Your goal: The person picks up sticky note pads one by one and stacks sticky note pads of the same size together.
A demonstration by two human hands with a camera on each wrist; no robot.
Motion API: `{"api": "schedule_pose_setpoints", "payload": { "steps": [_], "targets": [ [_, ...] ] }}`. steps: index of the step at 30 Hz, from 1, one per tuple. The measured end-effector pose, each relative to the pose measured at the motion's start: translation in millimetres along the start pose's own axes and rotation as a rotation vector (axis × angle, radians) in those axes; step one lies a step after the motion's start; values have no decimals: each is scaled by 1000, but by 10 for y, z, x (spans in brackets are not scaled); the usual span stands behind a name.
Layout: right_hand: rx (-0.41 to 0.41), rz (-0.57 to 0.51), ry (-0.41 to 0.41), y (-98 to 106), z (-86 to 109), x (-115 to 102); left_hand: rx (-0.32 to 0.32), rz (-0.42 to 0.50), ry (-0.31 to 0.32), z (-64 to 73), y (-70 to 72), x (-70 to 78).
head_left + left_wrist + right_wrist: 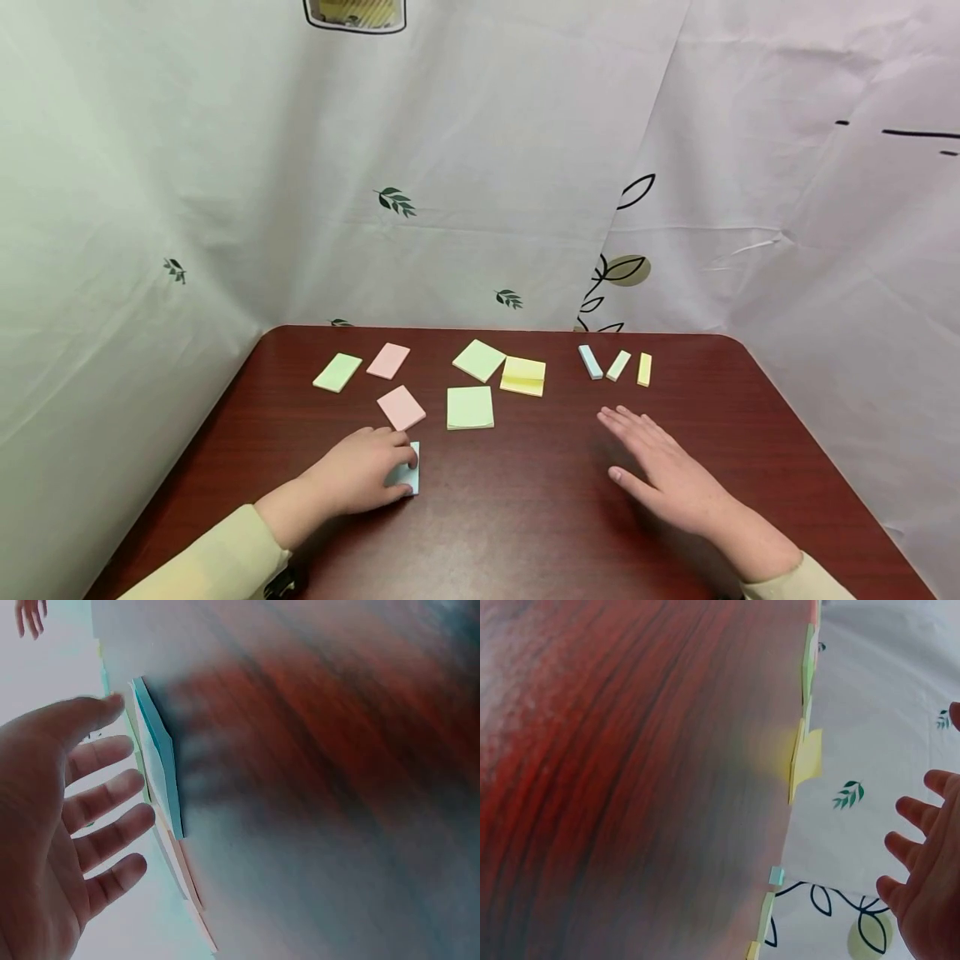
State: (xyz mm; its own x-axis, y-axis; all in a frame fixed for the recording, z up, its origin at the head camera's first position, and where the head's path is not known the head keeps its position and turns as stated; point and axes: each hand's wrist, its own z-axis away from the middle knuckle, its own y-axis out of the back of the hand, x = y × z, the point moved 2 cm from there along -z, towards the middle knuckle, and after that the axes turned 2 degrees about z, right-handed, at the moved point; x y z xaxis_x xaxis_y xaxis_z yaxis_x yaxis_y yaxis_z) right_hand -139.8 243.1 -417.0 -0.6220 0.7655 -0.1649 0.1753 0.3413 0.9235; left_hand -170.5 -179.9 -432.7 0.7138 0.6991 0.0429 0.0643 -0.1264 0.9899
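A light blue sticky-note pad (408,477) lies on the table, partly covered by my left hand (367,471). In the left wrist view the thumb and fingers are loosely bent and spread over the blue pad (159,754), with nothing gripped between them. Just beyond this hand is a pink sticky-note pad (401,407). My right hand (667,479) hovers over the right side of the table, its fingers extended and the thumb held apart. Nothing is in it, and the right wrist view likewise shows the fingers (915,851) extended.
Left of centre lie a small green pad (337,372) and another pink pad (388,361). Two green pads (470,407) and a yellow pad (523,376) sit mid-table. Narrow blue (590,362), pale green (618,366) and yellow (644,369) strips lie back right, before a hanging cloth (465,150).
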Motion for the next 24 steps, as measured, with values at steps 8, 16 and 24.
{"api": "schedule_pose_setpoints", "payload": {
  "steps": [8,16,24],
  "targets": [
    [2,3,1,1,7,-6,-27,-6,-35,16,-19,2],
    [-3,3,-1,0,12,-3,-14,-16,-41,18,-49,4],
    [1,3,6,6,8,-5,-4,-10,-42,18,-47,12]
  ]
}}
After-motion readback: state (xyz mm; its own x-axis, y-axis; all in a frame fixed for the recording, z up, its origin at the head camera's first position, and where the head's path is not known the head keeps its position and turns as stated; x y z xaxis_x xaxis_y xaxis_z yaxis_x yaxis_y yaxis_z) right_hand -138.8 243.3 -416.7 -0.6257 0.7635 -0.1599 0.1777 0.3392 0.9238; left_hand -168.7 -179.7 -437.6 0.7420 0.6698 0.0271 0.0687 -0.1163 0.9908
